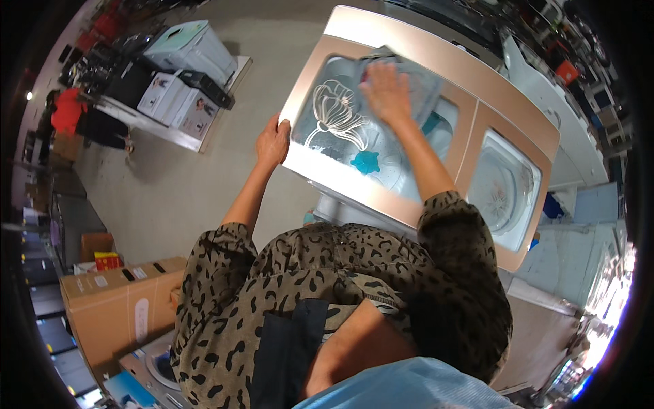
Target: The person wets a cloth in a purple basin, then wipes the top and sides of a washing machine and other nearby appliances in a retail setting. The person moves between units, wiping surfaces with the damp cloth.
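Before me stands a twin-tub washing machine [462,148] with a rose-gold top and clear lid windows. My right hand [387,92] lies flat, fingers spread, on a grey cloth [421,84] over the upper part of the larger window. A white flower pattern [332,107] marks that window left of the cloth, and a turquoise part [366,162] shows through it below. My left hand [273,140] grips the top's left edge, its thumb on the upper side. The smaller window [503,184] is at the right, with a round tub visible beneath.
On the left, a white washing machine [196,48] and boxes [191,112] stand on a low platform [153,128]. A person in a red top [69,111] is farther left. A large cardboard carton [122,301] stands at lower left. More white appliances [567,138] adjoin on the right.
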A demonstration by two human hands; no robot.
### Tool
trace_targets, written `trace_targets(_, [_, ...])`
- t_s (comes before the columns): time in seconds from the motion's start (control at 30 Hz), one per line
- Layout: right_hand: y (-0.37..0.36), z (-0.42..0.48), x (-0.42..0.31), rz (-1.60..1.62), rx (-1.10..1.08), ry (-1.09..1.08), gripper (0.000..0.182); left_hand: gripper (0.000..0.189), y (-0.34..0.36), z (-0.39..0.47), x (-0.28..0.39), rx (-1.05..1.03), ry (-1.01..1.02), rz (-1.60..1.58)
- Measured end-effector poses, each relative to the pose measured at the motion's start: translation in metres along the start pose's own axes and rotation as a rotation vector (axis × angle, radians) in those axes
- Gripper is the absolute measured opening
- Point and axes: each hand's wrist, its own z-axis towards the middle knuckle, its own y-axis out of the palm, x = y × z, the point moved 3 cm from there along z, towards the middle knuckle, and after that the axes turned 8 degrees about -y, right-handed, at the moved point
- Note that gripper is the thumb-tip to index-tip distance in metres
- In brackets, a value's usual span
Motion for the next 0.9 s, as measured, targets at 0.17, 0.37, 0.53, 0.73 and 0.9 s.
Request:
trace_targets(0.17, [-0.009, -0.077, -0.164, 0.1, -0.226, -0.448, 0.065, 0.058, 0.018, 0.008, -0.014, 0.053, 0.135, -0.223])
trace_targets(0.37, [-0.038, -0.1, -0.159, 0.161, -0.314, -0.402, 0.066, 0.067, 0.034, -0.017, 0.013, -0.19, 0.026, -0.771])
trace_targets(0.53, [-0.051, -0.085, -0.127, 0.115, -0.239, -0.264, 0.065, 0.073, 0.049, -0.057, -0.006, -0.488, -0.16, -0.863])
trace_targets(0.73, [-0.049, -0.064, -0.066, 0.009, -0.068, 0.017, 0.063, 0.07, 0.013, -0.073, -0.138, -0.5, -0.534, -0.644])
trace_targets(0.9, [-0.045, -0.041, -0.057, -0.072, 0.012, 0.113, 0.061, 0.074, -0.082, -0.058, -0.23, -0.244, -0.664, -0.737])
